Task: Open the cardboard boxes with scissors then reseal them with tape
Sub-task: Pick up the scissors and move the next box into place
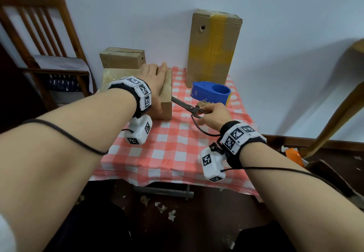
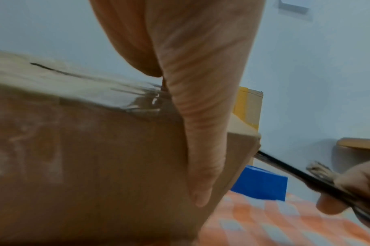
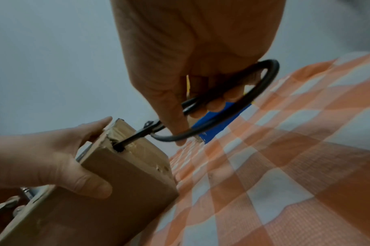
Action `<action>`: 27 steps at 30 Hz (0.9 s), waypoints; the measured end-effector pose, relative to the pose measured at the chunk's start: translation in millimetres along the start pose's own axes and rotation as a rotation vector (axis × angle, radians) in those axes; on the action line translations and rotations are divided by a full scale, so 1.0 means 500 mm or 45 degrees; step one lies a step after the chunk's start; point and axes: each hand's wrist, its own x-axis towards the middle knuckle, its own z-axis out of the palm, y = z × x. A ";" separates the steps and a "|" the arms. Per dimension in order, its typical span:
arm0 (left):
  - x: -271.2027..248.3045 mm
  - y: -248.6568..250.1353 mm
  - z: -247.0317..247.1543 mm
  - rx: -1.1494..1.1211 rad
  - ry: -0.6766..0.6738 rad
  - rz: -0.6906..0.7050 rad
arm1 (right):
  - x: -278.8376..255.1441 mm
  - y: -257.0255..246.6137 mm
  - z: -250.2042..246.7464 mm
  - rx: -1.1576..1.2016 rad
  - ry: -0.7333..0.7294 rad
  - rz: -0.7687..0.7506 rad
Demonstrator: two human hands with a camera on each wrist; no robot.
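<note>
You were at the opening step: your left hand (image 1: 155, 82) gripped the box (image 1: 165, 102) at the table's (image 1: 177, 149) left, your right hand (image 1: 211, 117) held the scissors (image 1: 187, 107) stabbed into its end seam, so next came slicing along the tape.

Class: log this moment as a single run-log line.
step: cutting open | left hand: holds small box | right hand: grips scissors, tip in box end | tape dispenser: idle
</note>
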 end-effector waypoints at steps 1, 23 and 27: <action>-0.007 0.005 0.004 0.038 0.031 -0.017 | -0.003 0.000 -0.004 -0.019 -0.015 0.016; -0.041 0.009 0.001 -0.117 -0.534 -0.050 | -0.050 0.040 -0.023 -0.533 -0.151 0.012; -0.045 0.010 0.008 -0.139 -0.491 -0.072 | -0.048 0.042 -0.026 -0.501 -0.125 0.006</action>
